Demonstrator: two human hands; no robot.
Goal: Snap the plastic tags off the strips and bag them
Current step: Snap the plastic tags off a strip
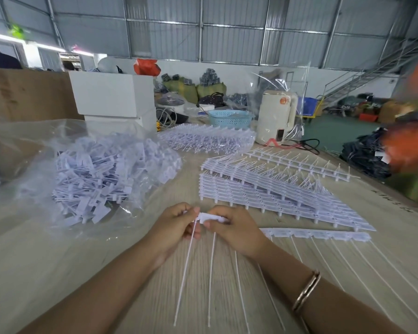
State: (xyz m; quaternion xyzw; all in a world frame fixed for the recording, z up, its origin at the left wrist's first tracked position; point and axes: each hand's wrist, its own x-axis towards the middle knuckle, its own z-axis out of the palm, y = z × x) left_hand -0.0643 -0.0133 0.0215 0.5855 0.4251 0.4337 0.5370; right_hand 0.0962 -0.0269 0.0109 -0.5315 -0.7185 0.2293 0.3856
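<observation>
— Left hand (179,222) first: what has it got?

— Its thumb and fingers are curled round the end tag (195,219) of a white strip (319,233), pinching it at about six o'clock on the table (46,261). That tag's long thin tail hangs down toward the near edge.

— And farther left?

— At nine to ten o'clock lies a clear plastic bag (29,145), open and flat, with a heap of loose tags (101,174) on it.

— Now the right hand (234,230).

— It touches the left one and grips the next part of the same strip, fingers folded over it, thumb underneath. A bracelet (305,291) sits on that wrist. From the right hand the strip runs off toward three o'clock, lying on the table, its tails pointing back at the person.

— What is beyond the hands?

— At one to two o'clock, a stack of full strips (270,194), leaning like a ramp, with a single strip just behind it. At twelve o'clock, a second stack (208,138). Past that stand a white box (111,97) at eleven, a blue basket (229,118) and a cream kettle (275,116) at one.
</observation>
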